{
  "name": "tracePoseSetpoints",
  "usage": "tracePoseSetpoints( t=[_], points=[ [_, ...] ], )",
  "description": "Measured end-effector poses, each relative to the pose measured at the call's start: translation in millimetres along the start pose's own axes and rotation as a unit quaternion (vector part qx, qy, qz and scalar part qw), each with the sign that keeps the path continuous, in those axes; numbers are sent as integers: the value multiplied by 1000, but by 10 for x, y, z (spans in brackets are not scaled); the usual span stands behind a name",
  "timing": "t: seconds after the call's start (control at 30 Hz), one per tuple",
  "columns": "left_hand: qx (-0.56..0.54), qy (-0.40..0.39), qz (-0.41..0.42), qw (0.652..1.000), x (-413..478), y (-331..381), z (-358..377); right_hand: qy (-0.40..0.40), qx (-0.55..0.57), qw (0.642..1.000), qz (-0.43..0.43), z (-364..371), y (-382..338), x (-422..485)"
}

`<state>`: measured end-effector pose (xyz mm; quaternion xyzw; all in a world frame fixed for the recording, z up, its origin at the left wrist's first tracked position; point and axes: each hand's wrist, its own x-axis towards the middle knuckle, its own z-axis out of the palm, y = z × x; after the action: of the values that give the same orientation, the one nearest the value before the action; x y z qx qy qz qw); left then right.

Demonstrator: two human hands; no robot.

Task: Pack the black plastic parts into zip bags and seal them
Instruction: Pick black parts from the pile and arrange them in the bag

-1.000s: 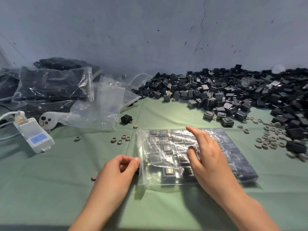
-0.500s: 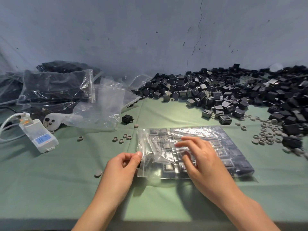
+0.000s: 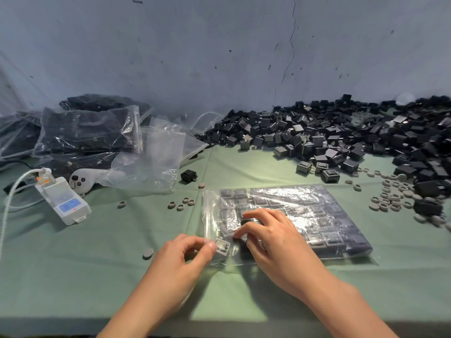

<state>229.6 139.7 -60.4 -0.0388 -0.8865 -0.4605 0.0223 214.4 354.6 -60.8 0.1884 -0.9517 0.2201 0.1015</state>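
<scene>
While left hand [image 3: 178, 262] pinches zip bag [image 3: 329, 215] left edge, right hand [image 3: 275, 245] presses on top, grip loose

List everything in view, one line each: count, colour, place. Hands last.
filled zip bag: one, clear over black parts, centre.
loose black parts: large pile, black, far right by the wall.
lone black part: one, black, beyond the bag.
grey rings: many, grey, right of the bag; few left.
empty zip bags: few, clear, left of centre.
packed bags: several, clear over black, far left.
white device: one, blue screen, left.
white controller: one, beside the device.
cloth: one, green, over the table.
left hand: one, pinches the bag's near left corner.
right hand: one, rests on the bag.
</scene>
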Motion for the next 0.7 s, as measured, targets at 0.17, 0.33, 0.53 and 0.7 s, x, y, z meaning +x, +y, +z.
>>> tracePoseSetpoints(
  t=[0.17, 0.33, 0.53, 0.7],
  points=[
    [99, -11, -20, 995, -47, 14, 88, -3, -2, 1000, -1, -14, -10, -16],
    [158, 15, -46, 986, -93, 132, 194, 16, 15, 1000, 7, -42, 7, -34],
    [176, 12, -41, 983, -100, 114, 225, 60, 53, 996, 31, -114, 91, -27],
    [80, 36, -37, 995, -50, 77, 124, 89, 73, 992, 54, -170, 165, 13]
  ],
)
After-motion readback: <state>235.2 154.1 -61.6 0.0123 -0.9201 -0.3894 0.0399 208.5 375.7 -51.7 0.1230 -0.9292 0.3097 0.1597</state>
